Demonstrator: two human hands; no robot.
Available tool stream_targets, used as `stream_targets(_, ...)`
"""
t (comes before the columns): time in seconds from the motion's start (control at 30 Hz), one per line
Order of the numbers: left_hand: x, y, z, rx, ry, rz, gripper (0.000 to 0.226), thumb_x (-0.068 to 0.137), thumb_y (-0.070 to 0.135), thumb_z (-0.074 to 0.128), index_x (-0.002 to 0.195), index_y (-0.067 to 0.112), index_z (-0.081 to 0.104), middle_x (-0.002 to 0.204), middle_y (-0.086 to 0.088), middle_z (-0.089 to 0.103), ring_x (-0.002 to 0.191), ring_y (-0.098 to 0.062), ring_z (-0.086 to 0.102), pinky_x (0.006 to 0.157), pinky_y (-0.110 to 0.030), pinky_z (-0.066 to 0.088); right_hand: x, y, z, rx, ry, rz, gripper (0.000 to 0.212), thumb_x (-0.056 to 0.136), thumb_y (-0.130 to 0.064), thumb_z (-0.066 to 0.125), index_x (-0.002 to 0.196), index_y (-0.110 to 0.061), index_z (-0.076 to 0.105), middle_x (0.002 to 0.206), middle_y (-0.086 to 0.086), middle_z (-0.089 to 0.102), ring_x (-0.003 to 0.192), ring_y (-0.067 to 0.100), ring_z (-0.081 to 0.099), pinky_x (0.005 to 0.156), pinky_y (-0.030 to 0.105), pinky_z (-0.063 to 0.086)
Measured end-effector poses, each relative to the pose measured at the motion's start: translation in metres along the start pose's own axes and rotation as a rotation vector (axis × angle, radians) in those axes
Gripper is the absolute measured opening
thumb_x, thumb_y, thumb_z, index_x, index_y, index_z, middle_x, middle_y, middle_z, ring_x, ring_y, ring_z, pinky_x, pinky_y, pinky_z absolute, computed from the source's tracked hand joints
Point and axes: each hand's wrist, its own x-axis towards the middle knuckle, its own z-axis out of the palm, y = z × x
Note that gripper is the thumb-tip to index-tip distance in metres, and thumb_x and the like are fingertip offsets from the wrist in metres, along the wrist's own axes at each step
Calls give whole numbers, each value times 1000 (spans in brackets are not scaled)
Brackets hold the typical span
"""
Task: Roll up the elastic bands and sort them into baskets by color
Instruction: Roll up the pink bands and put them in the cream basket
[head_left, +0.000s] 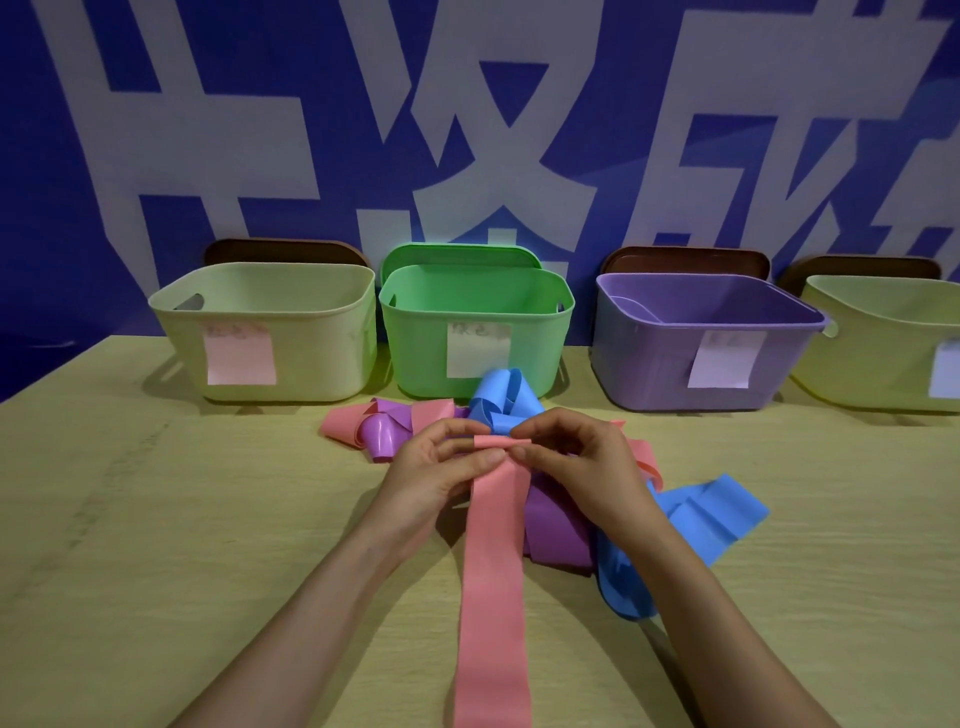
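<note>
My left hand (441, 467) and right hand (576, 457) pinch the pink elastic band (496, 571), barely rolled; baskets (475, 313) at twelve o'clock look empty, I think; nearly all remains.

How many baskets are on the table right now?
4, in a row from left to right: cream basket, green basket, purple basket, and a second cream basket cut off by the frame's right edge. More may be hidden beyond it.

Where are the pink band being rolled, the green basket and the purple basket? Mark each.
pink band (496, 545), head view, flat unrolled part.
green basket (415, 353), head view, front wall.
purple basket (644, 358), head view, front wall.
</note>
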Motion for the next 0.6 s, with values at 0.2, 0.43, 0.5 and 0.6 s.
stream_targets(0.2, -1, 1, 2, -18, 27, 46, 25, 68, 11, 73, 91, 8, 62, 89, -10, 72, 77, -15, 68, 69, -25, 52, -1, -1, 0, 8, -42, 2, 17, 74, -3, 77, 83, -16, 71, 80, -9, 71, 76, 2, 64, 73, 14, 48)
stream_targets(0.43, 0, 0, 0, -11, 60, 145, 29, 67, 2, 73, 93, 9, 62, 88, -3, 72, 86, -18, 67, 75, -27, 54, -1, -1, 3, 53, -61, 48, 10, 86, -19, 67, 91, -11, 68, 73, -3, 68, 65, 6, 60, 66, 18, 49)
stream_targets(0.5, 0, 0, 1, -2, 67, 114, 30, 72, -2, 71, 98, 11, 61, 91, -2, 72, 83, -15, 67, 68, -24, 55, -1, 0, 3, 77, -67, 46, 9, 87, -16, 66, 89, -8, 69, 65, -3, 65, 60, 7, 56, 63, 18, 47)
stream_targets(0.6, -2, -1, 2, 54, 55, 21, 34, 73, 3, 74, 102, 12, 61, 91, -3, 72, 75, -14, 68, 59, -25, 53, -1, -2, 2, 170, -24, 61, 6, 85, -12, 67, 88, -6, 69, 64, -3, 66, 59, 6, 58, 60, 16, 48)
